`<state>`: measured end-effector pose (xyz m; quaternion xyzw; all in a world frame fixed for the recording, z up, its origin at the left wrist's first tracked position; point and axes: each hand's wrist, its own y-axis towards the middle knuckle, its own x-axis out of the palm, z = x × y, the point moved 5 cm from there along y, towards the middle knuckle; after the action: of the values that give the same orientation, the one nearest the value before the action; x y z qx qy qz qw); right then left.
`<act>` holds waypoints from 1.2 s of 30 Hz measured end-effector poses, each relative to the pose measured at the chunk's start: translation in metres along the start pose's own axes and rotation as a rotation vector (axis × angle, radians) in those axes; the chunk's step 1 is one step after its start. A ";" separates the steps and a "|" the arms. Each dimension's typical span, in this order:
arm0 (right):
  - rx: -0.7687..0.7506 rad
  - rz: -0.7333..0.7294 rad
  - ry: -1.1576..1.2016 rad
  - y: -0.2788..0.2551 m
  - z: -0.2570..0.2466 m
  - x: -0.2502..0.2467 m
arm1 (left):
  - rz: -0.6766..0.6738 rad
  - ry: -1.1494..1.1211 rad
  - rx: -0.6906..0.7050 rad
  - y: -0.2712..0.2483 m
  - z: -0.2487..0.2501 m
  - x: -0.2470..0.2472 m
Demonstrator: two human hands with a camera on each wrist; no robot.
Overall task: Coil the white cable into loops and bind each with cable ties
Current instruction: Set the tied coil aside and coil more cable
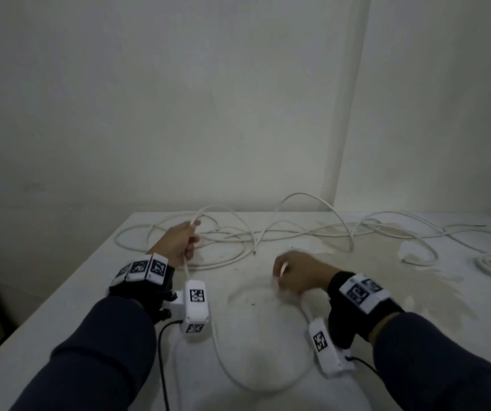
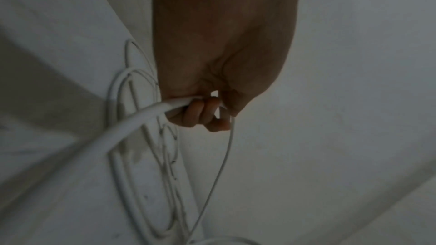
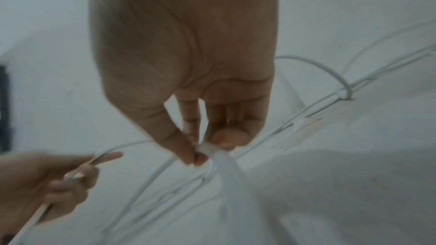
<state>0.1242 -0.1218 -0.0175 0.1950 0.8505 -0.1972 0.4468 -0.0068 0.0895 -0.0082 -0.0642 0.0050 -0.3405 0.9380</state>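
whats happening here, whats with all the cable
A person is starting to coil a long white cable on a white table. The left hand grips one stretch of it; the right hand pinches another, and a loop of cable curves between them. Most of the cable lies loose and tangled at the back of the table.

On the table (image 1: 96,280), the cable (image 1: 297,232) sprawls behind both hands, left hand (image 1: 176,243) left of right hand (image 1: 296,274).
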 end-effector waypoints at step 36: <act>0.131 0.536 1.954 0.022 0.051 0.025 | -0.088 -0.730 -0.190 -0.034 -0.061 0.064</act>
<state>0.1569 -0.1256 -0.0686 0.4794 0.7594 0.1090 -0.4261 0.0180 0.0156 -0.0624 -0.2681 -0.3008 -0.3333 0.8524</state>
